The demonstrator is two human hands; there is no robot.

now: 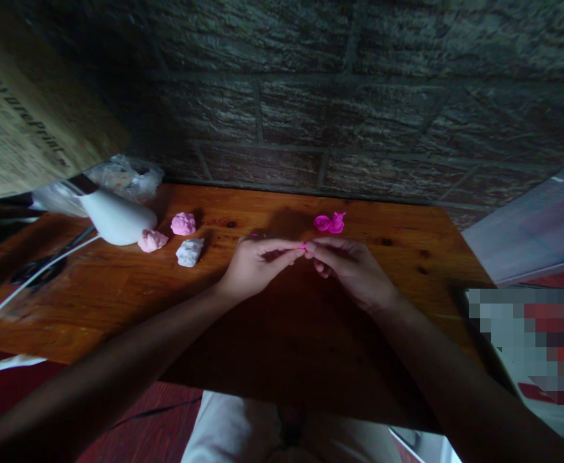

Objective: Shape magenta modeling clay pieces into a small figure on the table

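Observation:
Between the fingertips of both hands is a small piece of bright pink clay (302, 246). My left hand (255, 265) pinches it from the left with thumb and forefinger. From the right, my right hand (352, 267) closes thumb and finger on the same piece. Just beyond my right hand, a magenta clay figure (330, 223) with a spiral part and small horn-like tips lies on the table. Left of my hands sit a pink clay lump (183, 224), a paler pink lump (153, 240) and a white lump (190, 252). A bit of pink shows behind my left hand, mostly hidden.
A white lamp base (118, 215) with a printed paper shade (31, 116) stands at the left of the wooden table (127, 296). Its white cable (35, 273) runs over the table's left side, by dark scissors (40, 270). Crumpled plastic (127, 177) lies behind. A brick-patterned wall (291, 116) borders the back.

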